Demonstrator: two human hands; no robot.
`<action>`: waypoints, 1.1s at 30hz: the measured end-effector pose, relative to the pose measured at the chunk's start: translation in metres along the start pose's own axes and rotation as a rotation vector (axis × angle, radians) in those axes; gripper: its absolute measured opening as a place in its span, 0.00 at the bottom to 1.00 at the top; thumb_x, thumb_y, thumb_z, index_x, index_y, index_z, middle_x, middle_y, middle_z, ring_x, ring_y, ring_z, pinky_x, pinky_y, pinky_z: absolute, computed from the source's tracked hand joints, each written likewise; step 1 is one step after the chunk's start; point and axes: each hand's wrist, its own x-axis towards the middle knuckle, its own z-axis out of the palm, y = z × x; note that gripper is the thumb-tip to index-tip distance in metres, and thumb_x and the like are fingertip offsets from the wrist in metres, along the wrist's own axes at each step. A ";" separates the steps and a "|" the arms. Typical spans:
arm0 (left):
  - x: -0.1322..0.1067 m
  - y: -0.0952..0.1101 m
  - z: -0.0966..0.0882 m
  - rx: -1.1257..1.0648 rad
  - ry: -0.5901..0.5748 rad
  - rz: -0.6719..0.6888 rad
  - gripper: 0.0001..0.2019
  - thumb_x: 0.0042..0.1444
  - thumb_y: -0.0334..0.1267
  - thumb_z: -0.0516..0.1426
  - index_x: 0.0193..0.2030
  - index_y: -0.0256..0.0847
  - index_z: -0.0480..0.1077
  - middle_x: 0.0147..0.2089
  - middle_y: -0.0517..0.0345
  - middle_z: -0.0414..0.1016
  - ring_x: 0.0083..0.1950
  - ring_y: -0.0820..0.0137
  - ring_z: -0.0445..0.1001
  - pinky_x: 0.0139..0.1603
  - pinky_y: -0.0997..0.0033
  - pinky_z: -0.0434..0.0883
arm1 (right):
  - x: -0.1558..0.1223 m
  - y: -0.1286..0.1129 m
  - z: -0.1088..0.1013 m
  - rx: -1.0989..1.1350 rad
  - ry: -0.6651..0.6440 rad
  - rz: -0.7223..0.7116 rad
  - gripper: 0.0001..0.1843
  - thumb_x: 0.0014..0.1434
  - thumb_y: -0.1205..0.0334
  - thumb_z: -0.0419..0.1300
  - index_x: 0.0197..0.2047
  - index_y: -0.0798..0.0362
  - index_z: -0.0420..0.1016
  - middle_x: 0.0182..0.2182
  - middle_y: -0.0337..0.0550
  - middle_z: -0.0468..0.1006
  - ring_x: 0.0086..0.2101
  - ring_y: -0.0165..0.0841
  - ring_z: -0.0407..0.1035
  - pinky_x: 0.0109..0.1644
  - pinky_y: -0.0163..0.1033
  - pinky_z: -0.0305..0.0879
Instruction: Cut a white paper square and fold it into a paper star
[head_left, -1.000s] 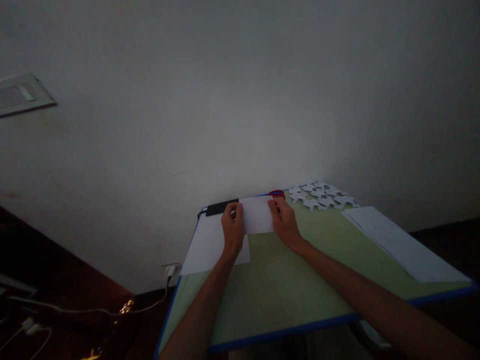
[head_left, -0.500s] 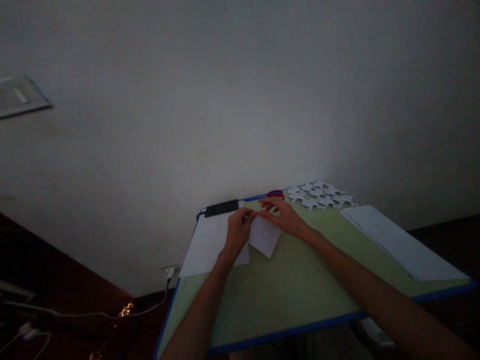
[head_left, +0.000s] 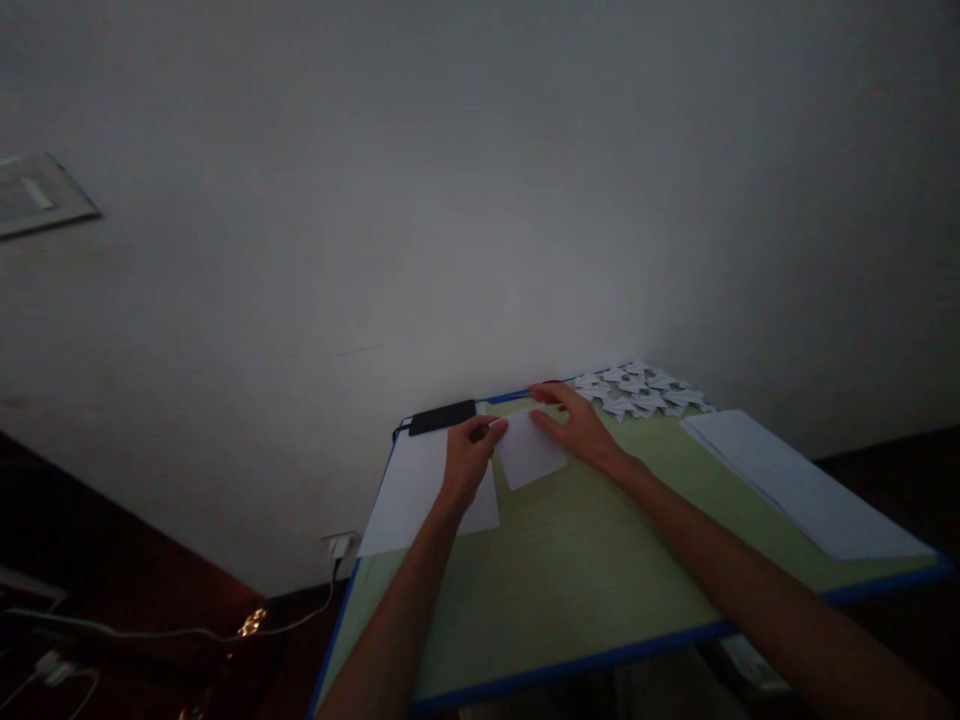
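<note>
- left arm (head_left: pixel 401 615) comes up from the bottom edge, pretty much straight, leaning a bit to the right, bare all the way
- left grip (head_left: pixel 469 452) is back-of-hand up with the fingers curled in, fingertips (head_left: pixel 495 426) poking toward the other hand; too dim to say if it's really pinching
- right arm (head_left: pixel 739 585) runs in from the bottom right corner on a long diagonal up and left, also bare
- right grip (head_left: pixel 581 432) lies palm down and flat, fingers stretched out and a little spread, pointing left
- the two grips sit close together, far out in front, both arms nearly fully reached
</note>
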 end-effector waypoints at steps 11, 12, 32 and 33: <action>0.000 0.001 0.001 0.120 -0.114 0.048 0.17 0.53 0.52 0.66 0.34 0.38 0.84 0.29 0.52 0.81 0.28 0.69 0.71 0.29 0.70 0.67 | 0.001 -0.005 -0.001 -0.153 -0.206 -0.183 0.07 0.67 0.59 0.63 0.39 0.49 0.83 0.36 0.44 0.85 0.38 0.39 0.77 0.46 0.44 0.68; 0.000 0.001 0.002 0.133 -0.126 0.060 0.17 0.55 0.52 0.65 0.35 0.38 0.84 0.30 0.53 0.81 0.28 0.69 0.71 0.29 0.70 0.67 | 0.001 -0.006 -0.001 -0.161 -0.207 -0.185 0.07 0.67 0.60 0.63 0.39 0.49 0.83 0.37 0.44 0.86 0.39 0.39 0.77 0.47 0.44 0.68; -0.008 0.010 0.002 0.370 -0.144 0.301 0.09 0.60 0.39 0.60 0.33 0.40 0.80 0.31 0.54 0.81 0.31 0.69 0.72 0.35 0.70 0.66 | 0.003 -0.021 -0.004 -0.149 -0.244 -0.142 0.04 0.54 0.69 0.66 0.33 0.51 0.79 0.31 0.42 0.82 0.35 0.37 0.74 0.45 0.42 0.66; -0.007 0.010 0.001 0.369 -0.146 0.300 0.09 0.60 0.39 0.59 0.33 0.40 0.80 0.31 0.54 0.81 0.31 0.69 0.72 0.35 0.70 0.66 | 0.003 -0.019 -0.006 -0.133 -0.258 -0.134 0.04 0.54 0.69 0.65 0.32 0.51 0.79 0.31 0.41 0.82 0.34 0.36 0.74 0.44 0.42 0.67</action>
